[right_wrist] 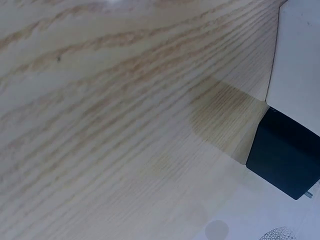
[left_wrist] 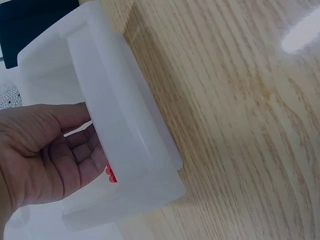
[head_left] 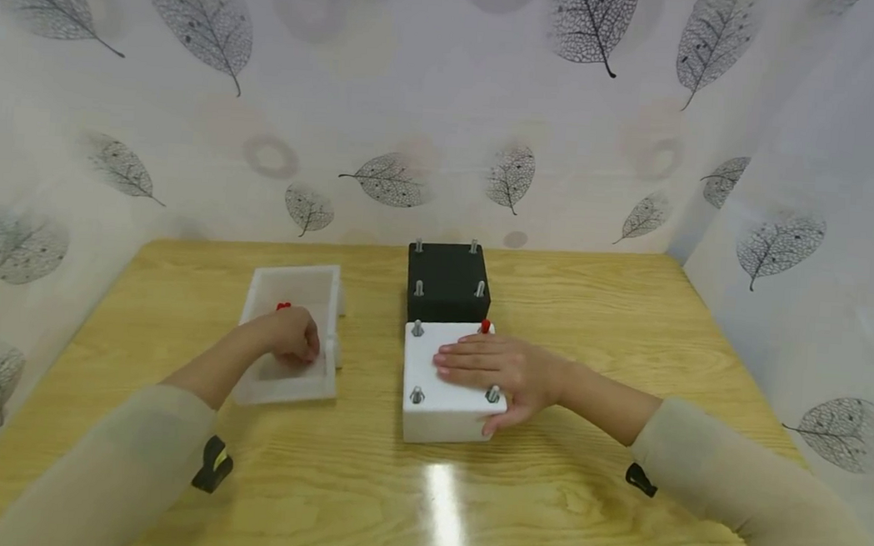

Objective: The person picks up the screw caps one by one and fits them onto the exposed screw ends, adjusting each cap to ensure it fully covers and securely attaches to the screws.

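— While the left hand [head_left: 294,338] curls around a red cap [left_wrist: 110,174] inside the white tray [head_left: 259,287], what matters?
— Steady the white block [head_left: 446,399]; right hand [head_left: 502,371] lies flat, fingers straight.

Hidden under the left hand [head_left: 292,337]: tray [head_left: 259,285] contents, bar a red bit [head_left: 283,306]. Cut off at right wrist view's edge: white block [right_wrist: 300,60].
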Demonstrator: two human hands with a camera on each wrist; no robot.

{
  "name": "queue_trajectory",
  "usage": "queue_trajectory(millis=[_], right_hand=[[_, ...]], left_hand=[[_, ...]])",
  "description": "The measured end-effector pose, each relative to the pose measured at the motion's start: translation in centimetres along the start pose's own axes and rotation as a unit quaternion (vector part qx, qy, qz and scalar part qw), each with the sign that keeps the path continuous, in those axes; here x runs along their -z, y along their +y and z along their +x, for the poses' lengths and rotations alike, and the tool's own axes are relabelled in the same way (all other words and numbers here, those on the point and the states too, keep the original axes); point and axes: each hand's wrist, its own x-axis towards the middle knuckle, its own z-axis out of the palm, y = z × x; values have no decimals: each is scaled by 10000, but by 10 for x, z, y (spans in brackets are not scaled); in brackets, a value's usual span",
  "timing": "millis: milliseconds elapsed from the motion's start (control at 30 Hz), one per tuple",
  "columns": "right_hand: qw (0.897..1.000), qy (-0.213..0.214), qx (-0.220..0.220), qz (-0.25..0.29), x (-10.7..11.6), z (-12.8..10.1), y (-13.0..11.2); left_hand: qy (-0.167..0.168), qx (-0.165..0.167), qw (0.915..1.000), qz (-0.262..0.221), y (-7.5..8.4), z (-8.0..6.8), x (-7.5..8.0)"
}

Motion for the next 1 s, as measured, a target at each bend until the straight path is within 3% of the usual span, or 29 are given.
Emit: queue_trajectory(millis=[267,533,767,1000], right_hand=[[9998,177,-39,-64,-3,-3,0],[9997,242,-48,-24,-5,-3,0],[9995,315,-27,-46,-6,-4,0],[9994,334,-11,-72,-7,-3,0]], left_hand=[[-607,-31,9970,-478,1,-2,13],[-891,-20,9873,-1314,-2,-8,27],[-858,-151,9841,-1547,-3,-15,29],[-601,-423,9809,-1800,-4,-21,37]])
